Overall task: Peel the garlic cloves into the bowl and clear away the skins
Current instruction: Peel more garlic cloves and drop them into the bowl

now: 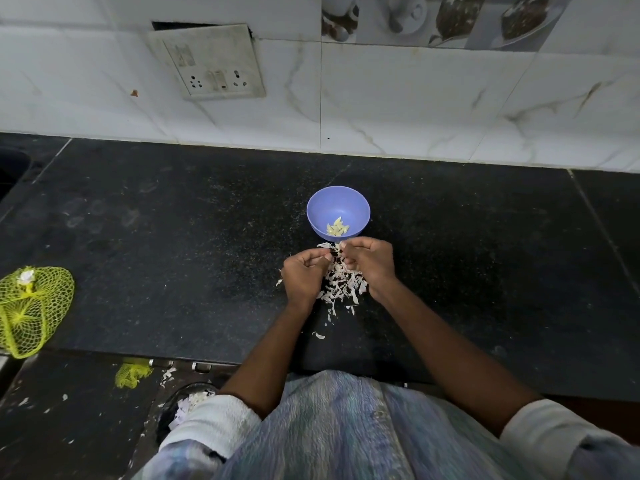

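Head view, mid-frame: left hand (304,271) and right hand (369,259) fingers pinch a small, hard, slippery clove, barely visible, over light papery skins (341,284), just below the bowl (317,209).

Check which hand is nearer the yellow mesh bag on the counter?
Left. The left hand works over the skin pile on the side towards the yellow mesh bag; the right hand sits beyond it, farther away.

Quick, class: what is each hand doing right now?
Left hand: fingers curled, pinching something small, likely a garlic clove.
Right hand: curled, pinching the same piece.
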